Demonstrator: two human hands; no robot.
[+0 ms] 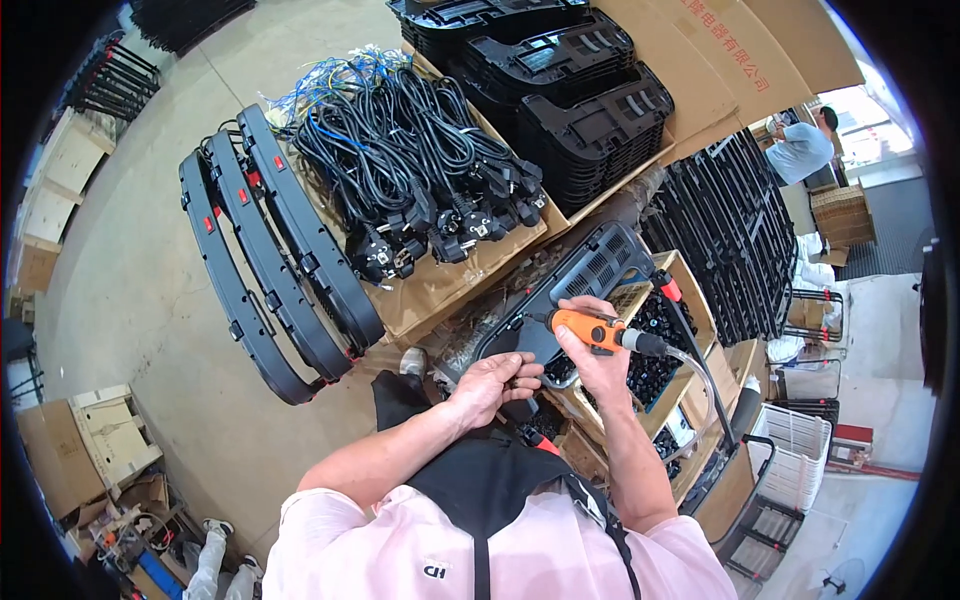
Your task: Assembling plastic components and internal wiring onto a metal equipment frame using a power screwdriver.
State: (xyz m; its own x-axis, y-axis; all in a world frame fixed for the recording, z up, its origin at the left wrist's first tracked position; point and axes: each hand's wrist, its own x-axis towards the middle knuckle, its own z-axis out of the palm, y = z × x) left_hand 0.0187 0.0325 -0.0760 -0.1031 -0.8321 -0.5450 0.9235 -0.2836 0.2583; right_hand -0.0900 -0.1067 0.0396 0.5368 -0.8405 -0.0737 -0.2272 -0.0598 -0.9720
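My right hand (590, 355) is wrapped around an orange power screwdriver (592, 330), with a clear hose (708, 385) trailing from its back end. The tool's tip points left, over a dark grey plastic housing (590, 270) with vent slots. Near that housing's lower edge is my left hand (495, 388), its fingers curled and thumb pressed toward them. Whatever lies within those fingers is hidden or too small to name. Beyond the housing, a heap of black power cords (400, 150) with plugs sits on cardboard.
Three long grey frames (245, 200) with red switches stand at left. Stacked black panels (600, 130) fill a carton at the back. Right of me are a bin of small black parts (655, 345) and racked black frames (725, 235). Another person (802, 148) is at the far right.
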